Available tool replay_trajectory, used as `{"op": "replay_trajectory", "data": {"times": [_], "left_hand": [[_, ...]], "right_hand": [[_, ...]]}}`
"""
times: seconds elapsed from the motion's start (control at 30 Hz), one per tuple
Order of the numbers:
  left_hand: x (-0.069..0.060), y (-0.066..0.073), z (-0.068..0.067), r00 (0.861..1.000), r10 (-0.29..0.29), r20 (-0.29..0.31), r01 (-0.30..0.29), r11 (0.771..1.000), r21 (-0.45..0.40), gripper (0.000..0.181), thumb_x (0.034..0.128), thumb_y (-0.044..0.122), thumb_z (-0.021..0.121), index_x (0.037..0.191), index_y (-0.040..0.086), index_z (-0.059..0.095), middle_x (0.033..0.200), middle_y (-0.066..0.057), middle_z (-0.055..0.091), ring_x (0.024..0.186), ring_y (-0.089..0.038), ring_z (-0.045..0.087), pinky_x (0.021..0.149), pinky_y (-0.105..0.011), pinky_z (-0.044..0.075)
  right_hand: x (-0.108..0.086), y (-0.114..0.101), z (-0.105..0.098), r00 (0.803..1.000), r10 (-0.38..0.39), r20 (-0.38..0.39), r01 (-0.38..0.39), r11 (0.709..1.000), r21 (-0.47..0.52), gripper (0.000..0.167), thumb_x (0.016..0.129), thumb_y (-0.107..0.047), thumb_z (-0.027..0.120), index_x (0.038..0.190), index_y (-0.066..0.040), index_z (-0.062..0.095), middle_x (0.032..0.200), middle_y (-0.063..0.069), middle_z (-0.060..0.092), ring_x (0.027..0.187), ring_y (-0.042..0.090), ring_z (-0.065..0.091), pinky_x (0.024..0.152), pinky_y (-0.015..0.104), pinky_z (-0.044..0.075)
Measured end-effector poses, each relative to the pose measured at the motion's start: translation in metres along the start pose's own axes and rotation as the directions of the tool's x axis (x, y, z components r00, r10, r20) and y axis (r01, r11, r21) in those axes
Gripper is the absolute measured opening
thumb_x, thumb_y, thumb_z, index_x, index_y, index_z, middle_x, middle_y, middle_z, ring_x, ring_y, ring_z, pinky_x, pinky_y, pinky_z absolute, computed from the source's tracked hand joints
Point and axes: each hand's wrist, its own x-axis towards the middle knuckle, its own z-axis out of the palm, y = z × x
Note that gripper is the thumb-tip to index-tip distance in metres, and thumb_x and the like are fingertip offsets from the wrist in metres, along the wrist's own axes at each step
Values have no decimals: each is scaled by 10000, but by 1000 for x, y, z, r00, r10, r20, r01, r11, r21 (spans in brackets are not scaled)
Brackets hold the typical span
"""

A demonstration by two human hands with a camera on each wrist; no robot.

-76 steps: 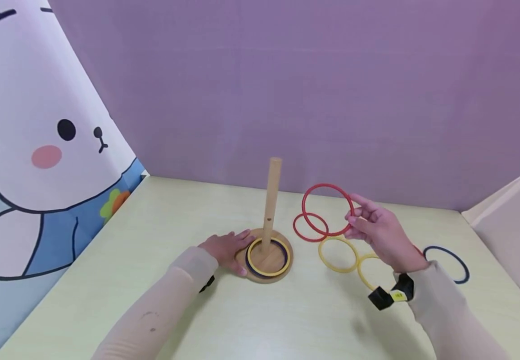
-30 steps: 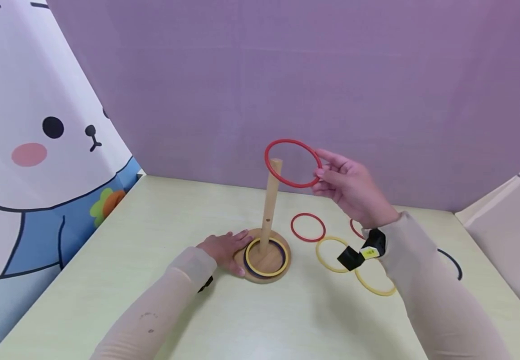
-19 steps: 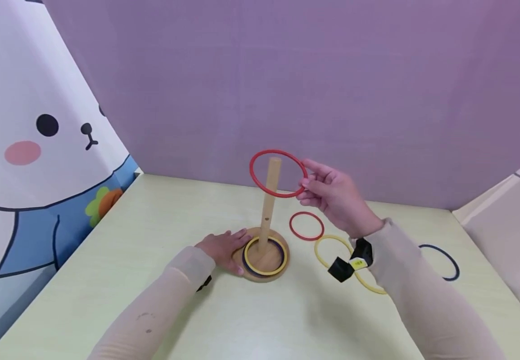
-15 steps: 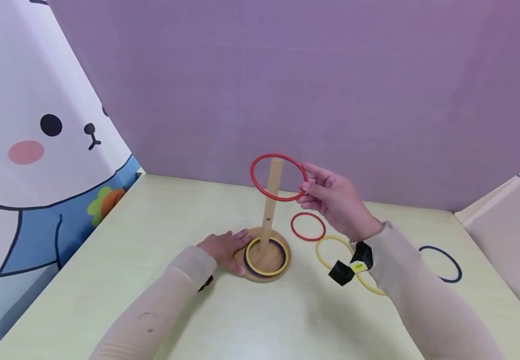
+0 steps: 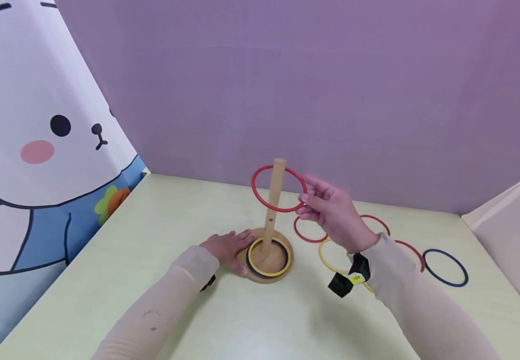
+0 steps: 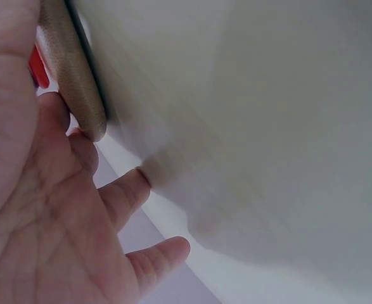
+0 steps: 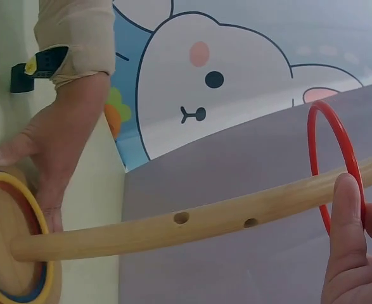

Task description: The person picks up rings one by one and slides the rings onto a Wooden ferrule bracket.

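Left hand [image 5: 225, 251] rests splayed, fingers extended, at edge of wooden base [image 5: 270, 261]; right hand [image 5: 332, 212], raised, pinches red ring [image 7: 342, 134] tilted around peg [image 5: 277, 184] near top.

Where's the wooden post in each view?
Head: wooden post near the centre, rising through the held red ring.
Left wrist: not in it.
Right wrist: runs from lower left up toward the right edge.
Shared landmark: left hand, left of centre in head, at left in both wrist views.
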Motion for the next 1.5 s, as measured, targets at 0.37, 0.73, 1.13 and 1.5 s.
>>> {"op": "replay_trajectory", "data": {"times": [0.37, 0.73, 1.13, 1.5], "left_hand": [[-5, 0, 3, 1000, 5, 0, -5, 1000, 10, 915, 777, 494, 748, 1523, 254, 276, 1585, 49, 201, 1396, -343, 287, 1009, -595, 350], [-3, 0, 5, 1000, 18, 0, -18, 1000, -10, 922, 775, 498, 748, 1526, 278, 261, 1590, 64, 181, 1401, -343, 277, 1004, -589, 355], [-6, 0, 2, 1000, 11, -6, -11, 999, -44, 948, 760, 485, 767, 1529, 310, 241, 1587, 90, 181, 1401, -351, 275, 1012, -603, 337], [-4, -1, 6, 1000, -14, 15, 15, 999, -40, 954, 762, 499, 759, 1532, 309, 229, 1587, 101, 176, 1419, -322, 240, 1038, -607, 302]], "right_hand": [[-14, 38, -6, 998, 4, -64, -5, 1000, -14, 549, 958, 89, 445, 1474, 62, 260, 888, 23, 549, 667, 57, 643, 691, 215, 551], [-16, 54, -3, 997, 23, -78, -21, 999, 25, 554, 953, 93, 464, 1468, 77, 259, 886, 10, 529, 649, 66, 632, 657, 192, 542], [-19, 76, -1, 995, 65, -76, -65, 998, 5, 548, 942, 118, 447, 1461, 79, 276, 888, 23, 516, 650, 69, 629, 669, 201, 546], [-24, 97, -4, 993, 98, -72, -95, 995, 36, 554, 949, 104, 444, 1465, 94, 244, 885, 25, 502, 659, 78, 631, 660, 199, 544]]}}
